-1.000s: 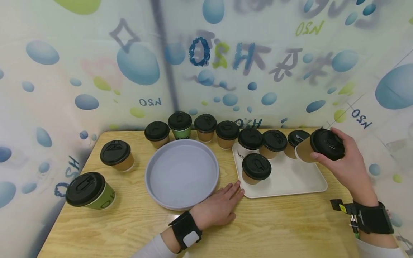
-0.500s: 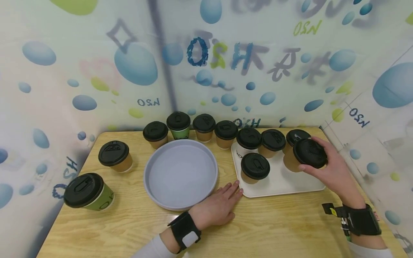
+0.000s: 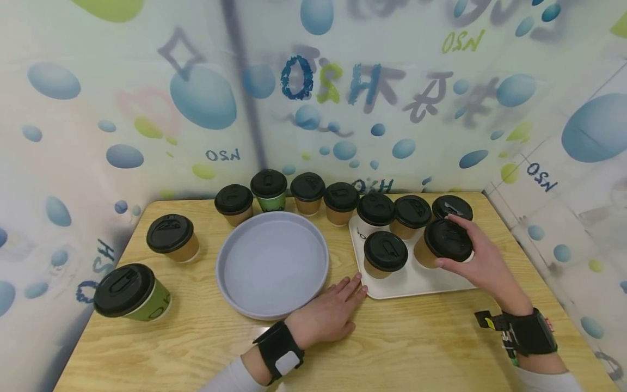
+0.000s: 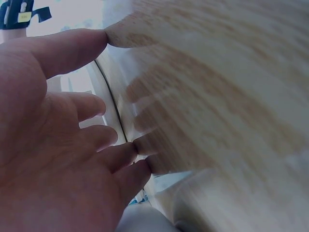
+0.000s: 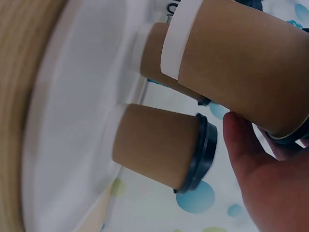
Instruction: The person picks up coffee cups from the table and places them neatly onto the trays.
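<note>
One cup (image 3: 443, 240) in curled right grip (image 3: 482, 267) above bare-fronted tray (image 3: 436, 282), left grip (image 3: 324, 317) loosely unfurled at its edge

The left hand (image 4: 63, 135) fills the left side, palm showing, its fingers (image 4: 118, 157) extended and slightly apart. The thumb (image 4: 72, 50) tip touches the glossy wood-grained bench (image 4: 231, 92), which mirrors the hand. A black band (image 4: 9, 21) with a yellow label occupies the upper left corner.
</note>
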Demonstrator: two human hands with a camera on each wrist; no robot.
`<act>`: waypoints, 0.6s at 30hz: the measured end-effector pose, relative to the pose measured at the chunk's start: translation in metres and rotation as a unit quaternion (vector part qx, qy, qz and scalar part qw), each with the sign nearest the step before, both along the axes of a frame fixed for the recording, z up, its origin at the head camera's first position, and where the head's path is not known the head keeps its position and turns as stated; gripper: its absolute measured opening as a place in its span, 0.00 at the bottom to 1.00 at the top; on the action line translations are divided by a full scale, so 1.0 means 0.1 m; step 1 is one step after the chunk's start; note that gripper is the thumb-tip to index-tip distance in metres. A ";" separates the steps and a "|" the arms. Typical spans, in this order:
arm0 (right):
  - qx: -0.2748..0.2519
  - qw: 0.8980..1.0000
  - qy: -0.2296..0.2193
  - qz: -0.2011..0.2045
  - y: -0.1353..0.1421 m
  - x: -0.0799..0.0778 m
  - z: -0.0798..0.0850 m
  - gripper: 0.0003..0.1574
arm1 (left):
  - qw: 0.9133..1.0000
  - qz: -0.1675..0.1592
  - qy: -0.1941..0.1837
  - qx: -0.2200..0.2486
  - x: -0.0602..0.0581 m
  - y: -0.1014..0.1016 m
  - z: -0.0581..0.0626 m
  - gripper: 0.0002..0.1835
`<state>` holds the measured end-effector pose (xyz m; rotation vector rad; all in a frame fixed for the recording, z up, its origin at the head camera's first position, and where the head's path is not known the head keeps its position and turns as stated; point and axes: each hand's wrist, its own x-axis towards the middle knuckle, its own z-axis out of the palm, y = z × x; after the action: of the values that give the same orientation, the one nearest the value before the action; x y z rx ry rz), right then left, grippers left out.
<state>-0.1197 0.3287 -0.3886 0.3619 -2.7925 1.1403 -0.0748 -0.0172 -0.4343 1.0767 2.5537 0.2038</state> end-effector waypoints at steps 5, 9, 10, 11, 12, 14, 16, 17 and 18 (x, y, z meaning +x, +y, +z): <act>-0.006 1.000 -0.014 0.010 -0.05 -0.02 -0.09 0.63 | 1.000 -0.001 -0.003 0.003 -0.01 0.00 0.00 0.39; 0.002 1.000 -0.015 0.017 -0.10 -0.03 -0.14 0.63 | 1.000 -0.001 -0.004 0.002 -0.01 -0.01 -0.01 0.39; 0.004 1.000 -0.015 0.018 -0.11 -0.03 -0.15 0.62 | 1.000 0.000 -0.005 0.002 -0.01 -0.01 -0.01 0.39; 0.005 1.000 -0.015 0.020 -0.11 -0.03 -0.17 0.62 | 1.000 0.000 -0.005 0.002 -0.01 -0.01 -0.01 0.39; 0.006 1.000 -0.015 0.021 -0.12 -0.03 -0.18 0.62 | 1.000 0.000 -0.005 0.003 -0.01 -0.01 -0.01 0.39; 0.006 1.000 -0.015 0.022 -0.12 -0.04 -0.21 0.61 | 1.000 0.000 -0.005 0.005 -0.01 0.00 -0.02 0.40; 0.002 1.000 -0.013 0.025 -0.12 -0.05 -0.24 0.60 | 1.000 0.000 -0.004 0.006 -0.01 0.00 -0.02 0.40; 0.001 1.000 -0.010 0.026 -0.12 -0.06 -0.25 0.60 | 1.000 0.000 -0.003 0.007 -0.01 0.00 -0.02 0.40; 0.000 1.000 -0.007 0.028 -0.12 -0.06 -0.26 0.60 | 1.000 0.000 -0.003 0.008 -0.01 -0.01 -0.02 0.40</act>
<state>-0.1262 0.3164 -0.4147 0.4375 -2.8117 1.1588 -0.0756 -0.0178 -0.4364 1.0794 2.5502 0.2268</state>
